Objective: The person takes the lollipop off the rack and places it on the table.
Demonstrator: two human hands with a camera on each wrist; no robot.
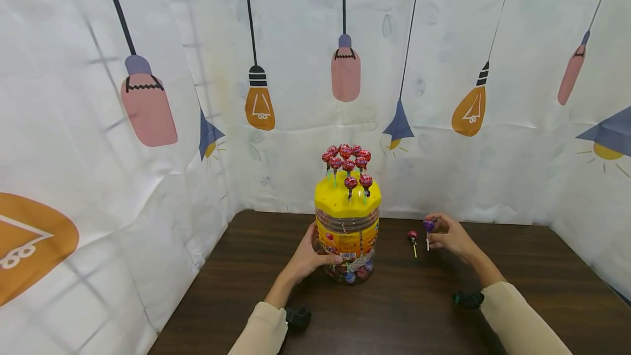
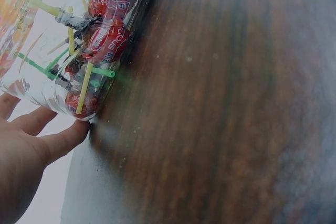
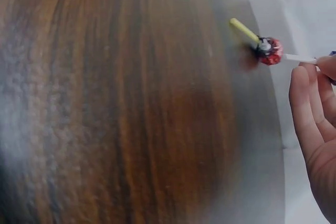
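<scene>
My left hand [image 1: 310, 256] grips the lower left side of a clear plastic jar [image 1: 347, 223] with a yellow lid [image 1: 337, 196] and printed label. Its thumb lies across the front; in the left wrist view the fingers [image 2: 65, 142] reach the jar's base. Red-wrapped lollipops [image 1: 348, 165] stand upright in the lid, sticks down. More wrapped lollipops [image 2: 107, 43] lie inside the jar. To the right, my right hand [image 1: 451, 240] pinches a purple-wrapped lollipop [image 1: 428, 225] by its white stick, head up. Just left of it lies a red lollipop [image 1: 412, 235] with a yellow-green stick.
The dark wooden table [image 1: 394, 311] carries the jar near its middle. Behind and at the sides hangs a white curtain [image 1: 305, 179] printed with lamps and bulbs. Dark wrist devices [image 1: 298, 318] sit below both cuffs.
</scene>
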